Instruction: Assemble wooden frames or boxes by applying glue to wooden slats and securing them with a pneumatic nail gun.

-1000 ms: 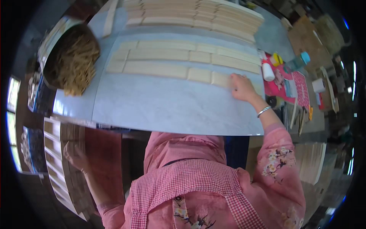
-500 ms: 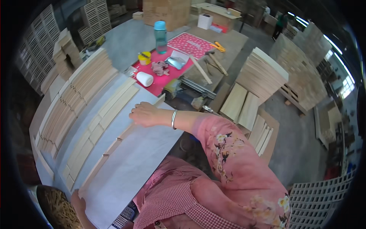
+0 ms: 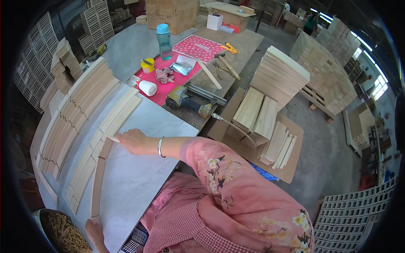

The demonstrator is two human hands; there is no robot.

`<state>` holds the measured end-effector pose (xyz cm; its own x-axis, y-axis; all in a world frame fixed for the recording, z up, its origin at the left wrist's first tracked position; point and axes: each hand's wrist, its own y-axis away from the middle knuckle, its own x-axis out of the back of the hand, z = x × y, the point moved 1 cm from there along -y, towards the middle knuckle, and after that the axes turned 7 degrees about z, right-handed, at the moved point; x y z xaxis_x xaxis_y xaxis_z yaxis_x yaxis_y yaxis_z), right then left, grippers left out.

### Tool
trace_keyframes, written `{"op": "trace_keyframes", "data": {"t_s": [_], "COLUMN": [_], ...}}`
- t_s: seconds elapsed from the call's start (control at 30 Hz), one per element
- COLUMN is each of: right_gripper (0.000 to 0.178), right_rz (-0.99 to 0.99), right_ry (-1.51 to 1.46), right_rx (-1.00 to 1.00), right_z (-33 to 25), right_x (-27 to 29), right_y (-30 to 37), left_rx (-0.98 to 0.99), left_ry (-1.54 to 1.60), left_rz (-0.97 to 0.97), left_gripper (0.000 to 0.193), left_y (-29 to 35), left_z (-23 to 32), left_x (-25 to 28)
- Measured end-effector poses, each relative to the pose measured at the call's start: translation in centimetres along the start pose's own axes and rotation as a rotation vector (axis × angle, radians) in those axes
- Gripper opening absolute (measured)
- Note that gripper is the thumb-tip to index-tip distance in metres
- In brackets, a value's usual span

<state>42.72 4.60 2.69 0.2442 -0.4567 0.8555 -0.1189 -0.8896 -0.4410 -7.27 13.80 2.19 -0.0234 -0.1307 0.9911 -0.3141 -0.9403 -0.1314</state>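
Note:
A line of narrow wooden slats (image 3: 98, 185) lies end to end across the pale tabletop (image 3: 139, 173), running between my two hands. My right hand (image 3: 131, 141), fingers curled in, grips the far end of this line, where a thin pale wood tip (image 3: 113, 139) sticks out. At the near end, my left hand (image 3: 95, 232) is closed against the last slat; part of its fingers is hidden. Just left of the line, a flat row of joined pale slats (image 3: 90, 162) lies on the table. Beyond it stands a long stack of wooden slats (image 3: 78, 116).
A pink mat (image 3: 158, 86) holds a blue bottle (image 3: 164, 44), a yellow tub (image 3: 147, 65), a white spool (image 3: 147, 88) and a rag. A power tool (image 3: 190, 103) and hammer (image 3: 228, 65) lie to the right. Stacked boards (image 3: 280, 78) and a bin of scraps (image 3: 63, 230) flank the table.
My right hand has moved left and nearer, bringing the far end of the slats toward the flat row. The slats now show a broader face. My left hand remains at the near end.

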Motion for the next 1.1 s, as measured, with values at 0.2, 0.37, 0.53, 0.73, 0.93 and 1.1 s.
{"op": "trace_keyframes", "data": {"t_s": [0.2,0.37,0.53,0.73,0.93,1.1], "right_gripper": [0.007,0.005,0.014,0.026,0.026,0.028], "right_rz": [-0.252,-0.308,-0.388,-0.222,-0.247,-0.215], "right_ry": [-0.031,-0.308,-0.317,-0.263,-0.421,-0.392], "right_rx": [0.117,-0.072,0.312,0.638,0.545,0.568], "right_z": [-6.0,-6.6,-14.0,-16.2,-17.2,-17.1], "right_x": [-0.3,-0.3,1.4,-0.8,-2.5,-3.0], "right_y": [-1.3,-1.8,0.4,2.5,2.7,2.7], "left_rx": [-0.116,0.233,0.398,0.378,0.352,0.405], "left_ry": [0.332,0.896,0.845,0.873,0.907,0.936], "left_rz": [-0.049,-0.306,-0.143,-0.124,0.053,0.104], "left_gripper": [0.072,0.031,0.036,0.035,0.035,0.036], "left_y": [-0.1,-2.2,1.8,3.1,2.9,3.3], "left_z": [-1.5,-0.2,3.5,5.3,5.5,6.0], "left_x": [0.4,0.9,1.9,1.4,-0.8,-1.2]}}
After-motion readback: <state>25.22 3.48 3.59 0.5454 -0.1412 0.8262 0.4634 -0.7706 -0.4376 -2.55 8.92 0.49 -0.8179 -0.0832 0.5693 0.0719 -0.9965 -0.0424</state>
